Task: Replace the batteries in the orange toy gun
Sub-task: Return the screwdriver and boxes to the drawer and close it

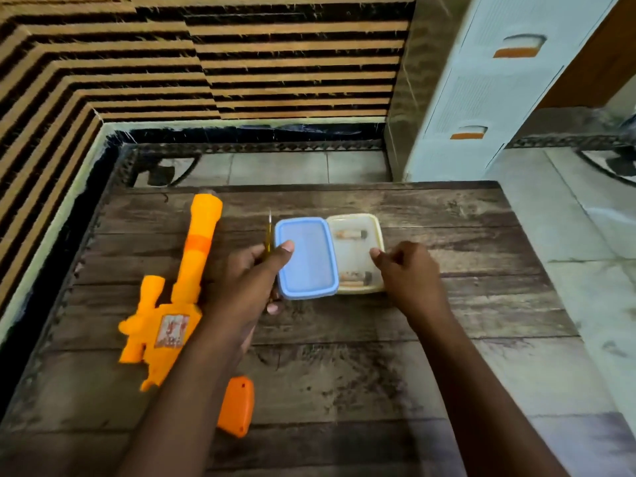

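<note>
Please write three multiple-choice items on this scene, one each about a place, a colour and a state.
1. Where does the orange toy gun lie on the wooden table?
A. right of the container
B. left of the container
C. inside the container

2. What colour is the lid?
A. blue
B. red
C. green

3. How is the container?
A. fully closed
B. upside down
C. partly uncovered

Answers: 1 B, the gun lies beyond the left hand. 2 A, the lid that this hand holds is blue. 3 C, the lid sits shifted aside, batteries showing near the right hand.
</note>
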`<move>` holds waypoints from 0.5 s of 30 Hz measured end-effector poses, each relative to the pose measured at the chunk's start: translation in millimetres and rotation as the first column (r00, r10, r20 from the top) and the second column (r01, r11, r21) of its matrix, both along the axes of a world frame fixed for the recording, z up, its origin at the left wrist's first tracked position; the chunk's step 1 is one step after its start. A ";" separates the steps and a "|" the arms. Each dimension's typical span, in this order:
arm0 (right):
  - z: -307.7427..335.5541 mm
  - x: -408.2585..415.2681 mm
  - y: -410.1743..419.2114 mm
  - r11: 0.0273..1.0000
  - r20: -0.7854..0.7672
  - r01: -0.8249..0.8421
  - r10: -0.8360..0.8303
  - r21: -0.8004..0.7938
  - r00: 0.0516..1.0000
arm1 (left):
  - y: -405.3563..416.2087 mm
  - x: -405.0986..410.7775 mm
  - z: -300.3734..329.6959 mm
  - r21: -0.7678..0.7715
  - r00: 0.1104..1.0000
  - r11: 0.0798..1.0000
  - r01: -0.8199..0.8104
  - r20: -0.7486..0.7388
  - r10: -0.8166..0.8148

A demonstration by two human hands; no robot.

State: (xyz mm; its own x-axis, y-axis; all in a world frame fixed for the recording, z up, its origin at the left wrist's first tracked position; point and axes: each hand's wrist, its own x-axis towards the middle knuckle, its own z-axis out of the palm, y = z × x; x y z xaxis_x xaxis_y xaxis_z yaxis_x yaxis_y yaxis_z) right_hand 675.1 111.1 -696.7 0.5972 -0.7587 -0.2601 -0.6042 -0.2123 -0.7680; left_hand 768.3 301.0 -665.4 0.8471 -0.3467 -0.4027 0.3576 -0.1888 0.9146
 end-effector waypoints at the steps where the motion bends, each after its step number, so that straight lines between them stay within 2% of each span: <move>1: 5.6 -3.2 1.6 0.998 0.016 0.023 -0.023 0.054 1.000 | 0.5 -1.5 7.7 0.015 1.000 1.000 -0.007 -0.026 0.007; 5: 68.5 -20.2 10.0 0.948 0.068 0.117 -0.143 0.297 0.987 | 4.0 -7.3 76.7 0.046 0.989 0.998 -0.035 -0.143 0.041; 8: 131.6 -39.6 18.5 0.910 0.116 0.118 -0.177 0.397 0.977 | 6.5 -12.8 139.2 0.046 0.983 0.998 -0.031 -0.177 0.039; 15: 303.6 -76.2 31.1 0.918 0.174 0.154 -0.230 0.364 0.958 | 10.5 -25.7 305.8 0.054 0.982 0.998 0.030 -0.187 -0.019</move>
